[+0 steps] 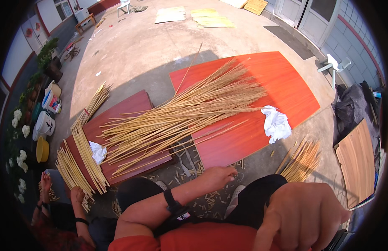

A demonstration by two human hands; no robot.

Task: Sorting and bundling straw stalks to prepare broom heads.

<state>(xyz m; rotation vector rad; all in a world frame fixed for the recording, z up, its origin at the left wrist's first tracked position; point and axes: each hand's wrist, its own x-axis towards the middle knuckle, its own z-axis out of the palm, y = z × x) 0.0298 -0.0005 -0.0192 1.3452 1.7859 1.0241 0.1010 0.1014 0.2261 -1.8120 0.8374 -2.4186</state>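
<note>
My left hand (pixel 219 178), a dark band on its wrist, reaches across above my knees, short of the red board's near edge. Its fingers are curled together, and anything inside them is hidden. Close to the camera at the lower right, my right hand (pixel 307 215) is closed with its knuckles up; what it holds, if anything, is out of sight. In front of me a large heap of long tan stalks (pixel 173 106), with feathery brown tips to the right, lies across a dark red board (pixel 123 102) and a bright orange-red board (pixel 282 79).
At left, a co-worker's hand (pixel 77 194) is beside a row of stalks (pixel 70 167). A white crumpled bag (pixel 276 124) lies on the orange-red board. Cut stalk bits (pixel 213 201) litter the ground by my feet; a stalk bundle (pixel 303 161) lies at right.
</note>
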